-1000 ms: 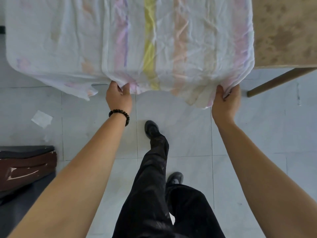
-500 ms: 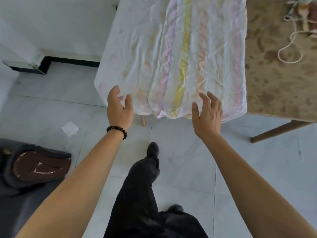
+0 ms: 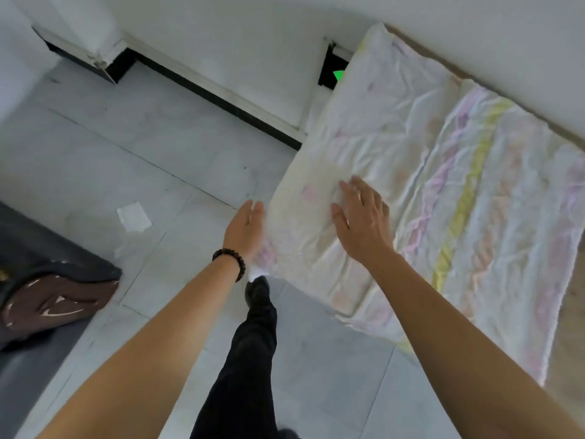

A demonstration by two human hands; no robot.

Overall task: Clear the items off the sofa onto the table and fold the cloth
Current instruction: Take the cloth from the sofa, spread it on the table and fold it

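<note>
In the head view, the cloth [image 3: 443, 191] lies spread over the table [image 3: 569, 337], a pale, crumpled sheet with faded pink, yellow and orange stripes running along its length. Its near edge hangs a little over the table's side, and a bare strip of brown tabletop shows past the cloth's far right edge.

The right hand [image 3: 361, 226] lies flat on the cloth, palm down, fingers spread and gripping nothing, on the plain white part of the cloth to the left of the stripes. The left hand [image 3: 245, 231] is at the cloth's left edge, fingers straight and together, its edge against the overhanging fabric; it is open, not closed on the cloth. A dark bead bracelet [image 3: 230, 259] circles the left wrist.

Below the cloth's near left corner stands a black shoe [image 3: 257, 291] and a black trouser leg on the pale tiled floor [image 3: 164, 160]. Well to the left of the cloth, a small scrap of white paper [image 3: 134, 216] lies on the tiles. Further left still, at the picture's edge, is part of the dark sofa [image 3: 47, 299], brown and worn with pale scuffs. Beyond the cloth's far end a white wall meets the floor along a black skirting.
</note>
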